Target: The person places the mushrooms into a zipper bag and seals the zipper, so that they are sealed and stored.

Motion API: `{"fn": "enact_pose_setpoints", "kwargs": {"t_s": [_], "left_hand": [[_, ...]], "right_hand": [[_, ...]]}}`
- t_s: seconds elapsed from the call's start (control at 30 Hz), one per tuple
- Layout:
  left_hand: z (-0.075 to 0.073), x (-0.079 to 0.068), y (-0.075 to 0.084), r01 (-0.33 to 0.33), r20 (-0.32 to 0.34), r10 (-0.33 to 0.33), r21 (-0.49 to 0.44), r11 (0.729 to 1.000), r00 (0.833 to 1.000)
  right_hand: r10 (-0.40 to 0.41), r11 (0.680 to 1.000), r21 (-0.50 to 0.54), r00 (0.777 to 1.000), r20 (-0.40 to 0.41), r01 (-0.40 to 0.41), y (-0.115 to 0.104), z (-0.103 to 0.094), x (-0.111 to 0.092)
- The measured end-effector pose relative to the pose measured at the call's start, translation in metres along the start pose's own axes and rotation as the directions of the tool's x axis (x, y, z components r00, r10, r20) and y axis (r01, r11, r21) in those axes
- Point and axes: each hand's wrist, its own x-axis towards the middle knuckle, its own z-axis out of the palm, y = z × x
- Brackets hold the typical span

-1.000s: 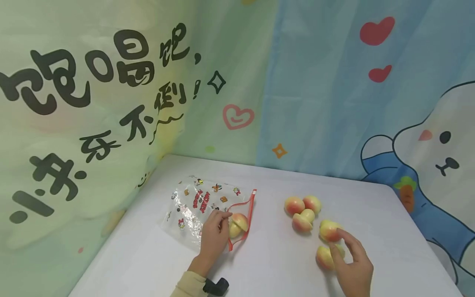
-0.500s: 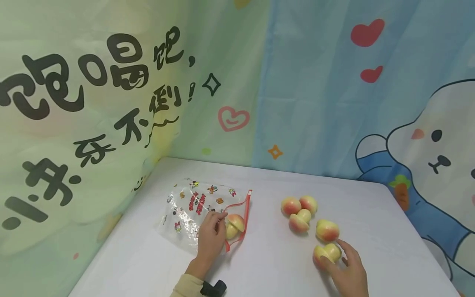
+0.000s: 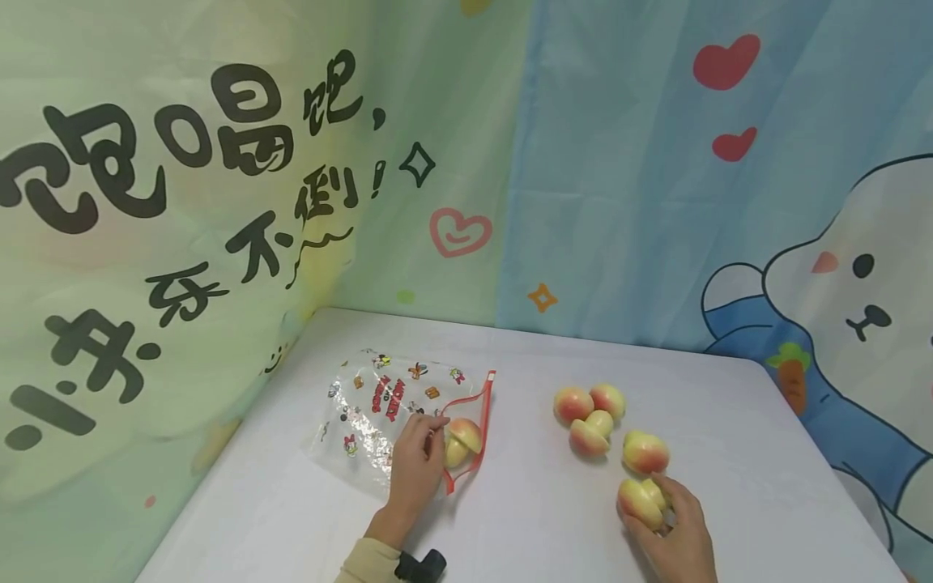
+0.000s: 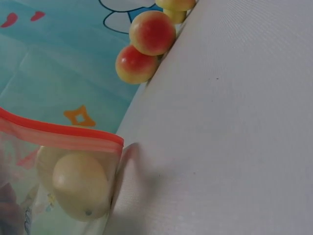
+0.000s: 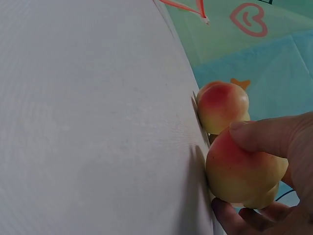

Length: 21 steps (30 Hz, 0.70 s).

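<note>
My right hand grips a toy mushroom with a red-and-yellow cap and pale yellow stem, near the front right of the table. In the right wrist view the thumb presses on its cap and the fingers curl beneath. Just behind it lies another toy mushroom. On the left, my left hand pinches the upper layer of a clear zip bag with cartoon prints, near its red-edged mouth. One toy mushroom is inside that mouth, seen through the plastic in the left wrist view.
Three more toy mushrooms lie clustered behind the right hand's pair. The white table meets a printed cloth backdrop at the back and left. A black strap sits on the left wrist.
My right hand has come down over the nearest toy mushroom and closed its thumb and fingers around it. The left hand stays at the bag's mouth. The head view has shifted slightly.
</note>
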Motion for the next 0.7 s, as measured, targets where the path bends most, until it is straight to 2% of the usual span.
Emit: {"fn": "enact_pose_setpoints", "kwargs": {"t_s": [0.17,0.33,0.47,0.57,0.7], "left_hand": [[0.001,-0.001,-0.001,0.006,0.006,-0.006,0.005,1.000,1.000],[0.000,-0.001,-0.001,0.011,0.017,-0.011,0.004,1.000,1.000],[-0.001,0.000,0.001,0.007,0.017,-0.007,-0.005,1.000,1.000],[-0.002,0.000,0.003,0.033,0.026,-0.033,-0.006,0.999,0.999],[-0.002,0.000,0.003,0.055,0.036,-0.055,0.007,0.998,0.998]], "right_hand": [[0.067,0.995,0.072,0.997,0.045,-0.070,-0.003,0.003,0.002],[0.095,0.981,0.163,0.994,0.050,-0.101,-0.010,0.008,0.002],[0.043,0.977,0.209,0.998,0.035,-0.049,-0.020,0.015,0.003],[-0.018,0.975,0.224,0.999,0.031,0.010,-0.028,0.023,0.003],[-0.049,0.968,0.250,0.996,0.077,0.028,-0.040,0.036,0.003]]}}
